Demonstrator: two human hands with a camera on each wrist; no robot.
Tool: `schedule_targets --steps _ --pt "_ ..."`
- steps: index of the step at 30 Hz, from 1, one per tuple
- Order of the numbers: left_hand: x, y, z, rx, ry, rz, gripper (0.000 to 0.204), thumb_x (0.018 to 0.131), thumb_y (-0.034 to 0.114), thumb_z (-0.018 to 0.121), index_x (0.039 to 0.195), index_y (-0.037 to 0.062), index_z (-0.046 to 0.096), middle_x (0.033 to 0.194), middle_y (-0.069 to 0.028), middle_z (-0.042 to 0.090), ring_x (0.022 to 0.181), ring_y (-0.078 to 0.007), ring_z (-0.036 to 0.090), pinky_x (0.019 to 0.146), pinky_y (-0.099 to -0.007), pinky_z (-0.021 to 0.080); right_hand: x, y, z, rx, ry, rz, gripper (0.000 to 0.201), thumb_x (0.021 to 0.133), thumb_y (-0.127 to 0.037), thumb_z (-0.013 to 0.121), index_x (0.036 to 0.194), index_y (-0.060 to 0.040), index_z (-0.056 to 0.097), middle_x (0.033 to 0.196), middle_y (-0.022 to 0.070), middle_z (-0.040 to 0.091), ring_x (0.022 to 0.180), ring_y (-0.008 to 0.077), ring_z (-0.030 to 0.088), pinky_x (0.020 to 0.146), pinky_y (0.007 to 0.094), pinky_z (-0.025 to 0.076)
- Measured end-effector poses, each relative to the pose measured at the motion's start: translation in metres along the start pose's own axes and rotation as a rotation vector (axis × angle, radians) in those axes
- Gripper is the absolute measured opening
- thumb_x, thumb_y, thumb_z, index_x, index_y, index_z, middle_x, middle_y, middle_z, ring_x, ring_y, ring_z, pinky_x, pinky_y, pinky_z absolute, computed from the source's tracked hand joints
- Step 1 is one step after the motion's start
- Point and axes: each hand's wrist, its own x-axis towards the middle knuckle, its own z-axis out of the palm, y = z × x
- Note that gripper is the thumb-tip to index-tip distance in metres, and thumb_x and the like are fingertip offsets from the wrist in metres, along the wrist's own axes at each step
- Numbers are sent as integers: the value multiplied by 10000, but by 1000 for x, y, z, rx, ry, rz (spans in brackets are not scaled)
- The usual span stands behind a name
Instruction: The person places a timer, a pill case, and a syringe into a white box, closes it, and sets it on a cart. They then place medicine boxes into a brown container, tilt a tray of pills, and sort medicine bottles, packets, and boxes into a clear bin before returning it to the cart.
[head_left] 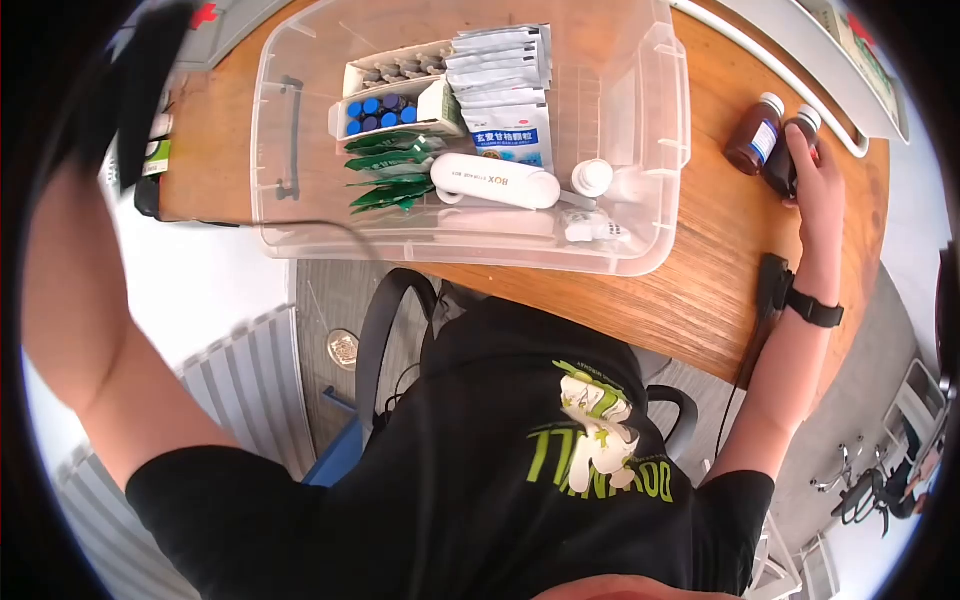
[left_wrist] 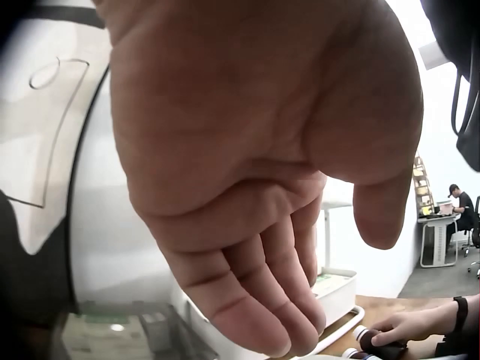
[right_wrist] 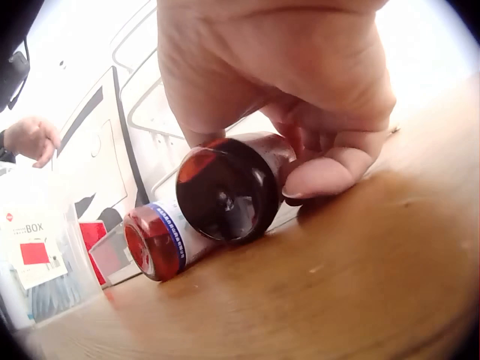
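Note:
At the right side of the table, my right hand (head_left: 820, 195) grips a dark brown medicine bottle (right_wrist: 225, 191) with a white cap. The bottle lies on its side, its base facing the right wrist camera, thumb and fingers on either side of it. Close beside it lies a second brown bottle (head_left: 752, 142) with a white-and-blue label and white cap. My left hand (left_wrist: 262, 142) is raised at the far left, palm showing and fingers loosely bent, holding nothing. Dark gear on the wrist hides much of it in the head view.
A clear plastic bin (head_left: 640, 265) stands mid-table, holding boxed vials (head_left: 380, 115), white-and-blue sachets (head_left: 510, 135), green packets (head_left: 385, 170), a white storage box (head_left: 495, 182) and a white bottle (head_left: 592, 178). A white rack (head_left: 850, 60) edges the back right. Another person (left_wrist: 461, 210) sits far off.

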Motion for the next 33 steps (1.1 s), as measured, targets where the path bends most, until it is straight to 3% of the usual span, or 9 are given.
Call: schedule_targets --steps 6,11,14,18,19,23,28,31,33 --pt "-126 -65 0 -80 405 -136 517 970 304 616 1324 -72 580 1105 -198 713 1034 -282 692 950 -360 542 2 -9 11 -99 70 -79 837 846 -580 714 1437 -17 528 1037 142 701 844 187 704 631 300 553" --pt "-232 -134 47 -102 671 -193 613 997 381 581 1346 -122 554 1344 -281 606 1269 -361 588 1138 -480 392 -49 -16 15 -416 109 -484 789 829 -421 800 1468 -66 503 1457 209 506 1202 328 621 949 414 538" --pt "-257 -173 94 -305 763 -241 591 1015 346 590 1374 -119 522 1362 -294 587 1290 -378 575 1141 -484 390 -66 -32 28 -488 104 -572 750 829 -387 804 1465 -116 515 1504 218 456 1285 370 564 1007 445 513" --pt "-253 -188 133 -360 849 -222 586 1022 354 589 1378 -105 518 1384 -304 566 1322 -403 543 1132 -518 395 -48 -32 39 -543 66 -678 673 855 -379 772 1442 -139 546 1525 234 425 1302 379 551 1007 443 514" --pt "-244 -187 138 -307 840 -174 636 1012 408 599 1385 -99 514 1386 -315 557 1338 -421 525 1130 -525 397 -43 -31 43 -615 138 -769 636 887 -371 739 1427 -94 551 1432 228 534 1222 350 612 958 404 535" --pt "-203 -173 154 -409 881 -129 763 989 536 575 1403 -100 497 1433 -333 505 1354 -446 504 1141 -526 385 -41 -45 56 -573 55 -836 511 939 -250 675 1388 -33 563 1416 217 548 1400 410 416 1081 448 442" --pt "-183 -176 159 -669 1073 -221 887 977 646 483 1431 -116 449 1502 -342 419 1368 -446 480 1174 -535 355 -33 -48 61 -550 204 -865 518 851 -142 755 1310 17 574 1178 166 660 1076 306 640 906 345 533" --pt "-170 -179 153 -694 1075 -317 901 986 649 426 1453 -121 409 1524 -325 401 1391 -427 455 1188 -522 349 -29 -53 91 -523 527 -1015 488 833 -136 762 1263 23 595 1109 164 692 1001 294 690 822 328 557" --pt "-163 -188 145 -839 1016 -358 872 1001 616 393 1464 -124 386 1535 -306 398 1409 -409 438 1193 -508 347 -31 -49 95 -428 541 -991 480 863 -155 733 1285 12 578 1132 164 682 1012 280 680 824 328 547"
